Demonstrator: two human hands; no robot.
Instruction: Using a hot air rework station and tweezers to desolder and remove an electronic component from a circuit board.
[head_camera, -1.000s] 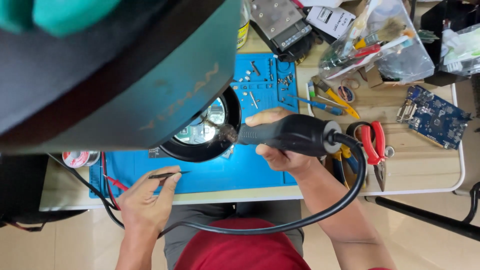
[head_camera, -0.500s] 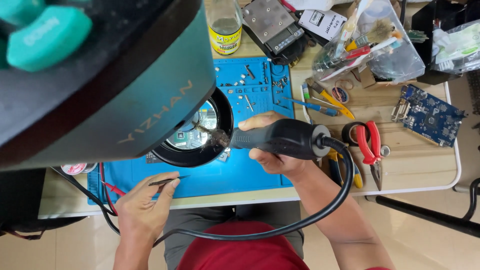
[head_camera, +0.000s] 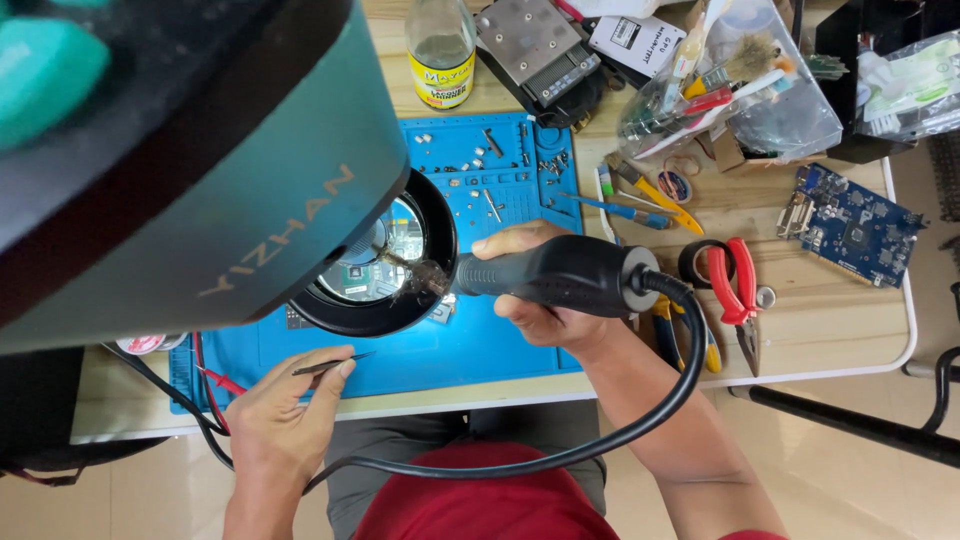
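My right hand (head_camera: 545, 305) grips a black hot-air tool handle (head_camera: 560, 275) with a thick black cord (head_camera: 640, 420), its nozzle pointing left under a round black magnifier ring (head_camera: 385, 265). Through the lens a circuit board with a chip (head_camera: 360, 272) shows. My left hand (head_camera: 285, 405) rests at the front edge of the blue work mat (head_camera: 440, 355), pinching thin black tweezers (head_camera: 330, 365) that point right. A large dark teal device body (head_camera: 180, 150) hides the upper left of the scene.
The mat's upper trays hold several small screws (head_camera: 500, 160). A glass bottle (head_camera: 440, 50), a metal-cased part (head_camera: 535, 50), a bag of brushes (head_camera: 740, 80), red-handled pliers (head_camera: 740, 290), a tape roll (head_camera: 700, 262) and a blue circuit card (head_camera: 850, 225) lie on the wooden table. Red probe leads (head_camera: 215, 378) sit at left.
The view has shifted so more of the table's far side shows. Both hands stay nearly where they were, the hot-air tool still aimed under the magnifier.
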